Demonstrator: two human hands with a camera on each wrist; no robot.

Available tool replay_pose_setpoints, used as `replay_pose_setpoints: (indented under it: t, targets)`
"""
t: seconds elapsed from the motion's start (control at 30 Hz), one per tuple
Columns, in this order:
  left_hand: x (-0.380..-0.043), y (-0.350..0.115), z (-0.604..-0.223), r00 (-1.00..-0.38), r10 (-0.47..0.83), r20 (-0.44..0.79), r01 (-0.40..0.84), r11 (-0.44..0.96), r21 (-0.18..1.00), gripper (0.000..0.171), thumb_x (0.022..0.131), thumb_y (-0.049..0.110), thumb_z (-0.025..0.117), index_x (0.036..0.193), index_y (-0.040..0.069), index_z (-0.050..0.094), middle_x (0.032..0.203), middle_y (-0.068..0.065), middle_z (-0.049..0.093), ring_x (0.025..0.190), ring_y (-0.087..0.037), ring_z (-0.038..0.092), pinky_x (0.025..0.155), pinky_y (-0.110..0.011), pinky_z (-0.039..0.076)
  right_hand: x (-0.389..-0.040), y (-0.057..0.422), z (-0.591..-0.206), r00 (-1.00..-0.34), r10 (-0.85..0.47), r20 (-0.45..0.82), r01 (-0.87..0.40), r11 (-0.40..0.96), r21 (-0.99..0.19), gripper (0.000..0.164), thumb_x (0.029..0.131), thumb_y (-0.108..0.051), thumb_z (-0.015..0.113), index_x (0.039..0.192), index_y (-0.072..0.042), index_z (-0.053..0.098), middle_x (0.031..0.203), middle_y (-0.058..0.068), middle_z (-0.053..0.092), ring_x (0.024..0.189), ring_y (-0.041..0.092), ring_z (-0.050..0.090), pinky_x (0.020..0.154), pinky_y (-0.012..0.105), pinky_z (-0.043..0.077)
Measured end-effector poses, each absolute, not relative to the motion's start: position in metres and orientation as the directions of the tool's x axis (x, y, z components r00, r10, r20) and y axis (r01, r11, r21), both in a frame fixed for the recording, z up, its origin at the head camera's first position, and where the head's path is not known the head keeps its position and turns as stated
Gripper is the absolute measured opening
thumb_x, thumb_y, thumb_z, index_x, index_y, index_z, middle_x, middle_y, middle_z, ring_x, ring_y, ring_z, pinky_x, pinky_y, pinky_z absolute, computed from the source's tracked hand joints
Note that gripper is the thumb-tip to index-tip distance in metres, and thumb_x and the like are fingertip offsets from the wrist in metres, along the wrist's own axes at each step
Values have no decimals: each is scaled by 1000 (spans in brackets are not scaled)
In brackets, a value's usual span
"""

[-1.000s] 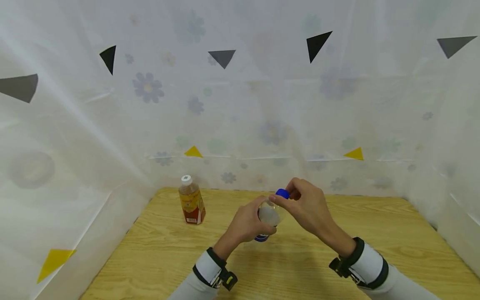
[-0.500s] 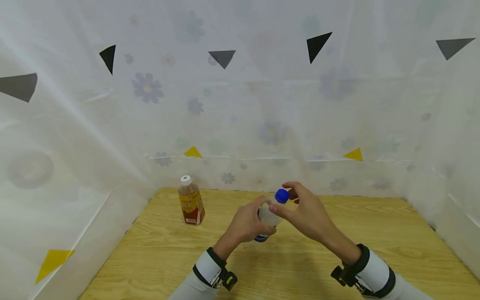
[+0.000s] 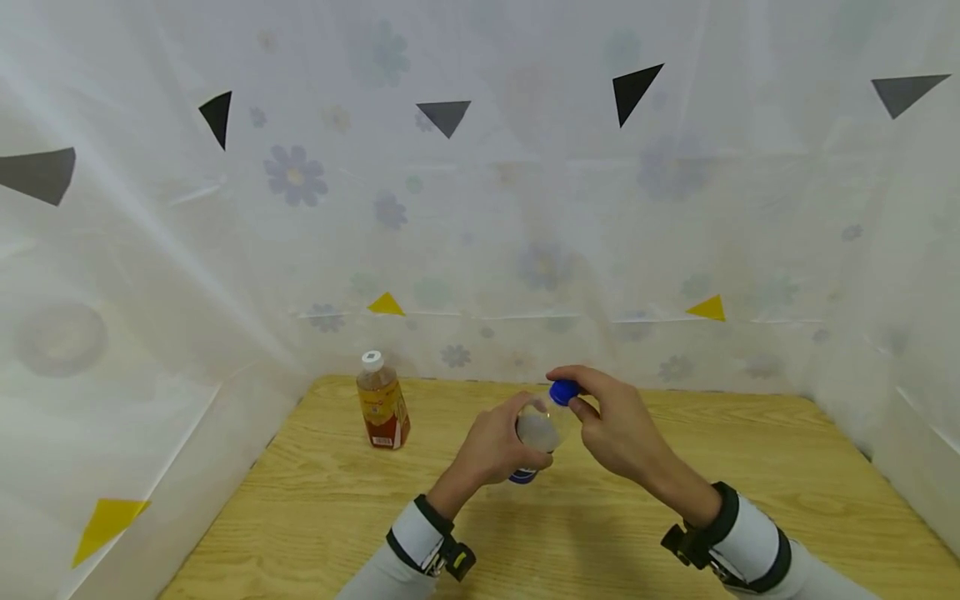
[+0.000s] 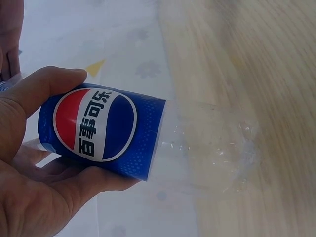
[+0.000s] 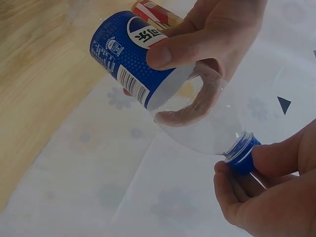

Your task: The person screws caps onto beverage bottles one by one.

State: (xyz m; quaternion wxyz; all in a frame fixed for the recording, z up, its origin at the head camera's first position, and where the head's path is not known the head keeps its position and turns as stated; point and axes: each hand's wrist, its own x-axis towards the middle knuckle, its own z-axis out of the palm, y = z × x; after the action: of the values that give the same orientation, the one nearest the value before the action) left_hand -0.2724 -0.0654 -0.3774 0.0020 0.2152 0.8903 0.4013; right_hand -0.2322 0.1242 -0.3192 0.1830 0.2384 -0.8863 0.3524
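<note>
A clear plastic soda bottle (image 3: 538, 427) with a blue label (image 4: 111, 129) tilts above the table, its cap end leaning away to the right. My left hand (image 3: 491, 446) grips it round the upper body and label. At its neck sits a blue cap (image 3: 564, 392), which my right hand (image 3: 622, 425) pinches between thumb and fingers. In the right wrist view the cap (image 5: 243, 155) covers the neck, with clear threads showing just above its edge. The bottle's lower part looks see-through and holds no visible liquid in the left wrist view.
Upright at the table's back left stands a juice bottle (image 3: 384, 404) with a white cap and yellow-red label. The wooden table (image 3: 315, 500) is enclosed by white flower-printed sheeting (image 3: 480, 208) bearing black, grey and yellow triangles.
My right fingers loosened from the cap half a second ago, shifted round it, and now pinch it again. The left hand and bottle have stayed in place.
</note>
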Motion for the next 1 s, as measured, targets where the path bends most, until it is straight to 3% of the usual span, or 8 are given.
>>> replay_pose_setpoints:
  t: [0.37, 1.0]
  targets:
    - [-271, -65, -376, -902, 391, 181, 395, 585, 708, 57, 76, 24, 86, 128, 19, 61, 111, -9, 72, 88, -21, 69, 65, -32, 55, -234, 124, -322, -802, -249, 543, -560, 633, -535, 29, 97, 1, 62, 125, -6, 67, 119, 13, 69, 106, 31, 68, 88, 52, 56]
    - [-271, -64, -378, -908, 375, 188, 388, 580, 716, 58, 76, 26, 87, 128, 21, 61, 110, -8, 72, 88, -21, 69, 66, -32, 56, -245, 120, -334, -717, -193, 670, -604, 652, -458, 14, 89, -6, 75, 101, -6, 68, 88, 2, 64, 78, 13, 60, 68, 34, 53]
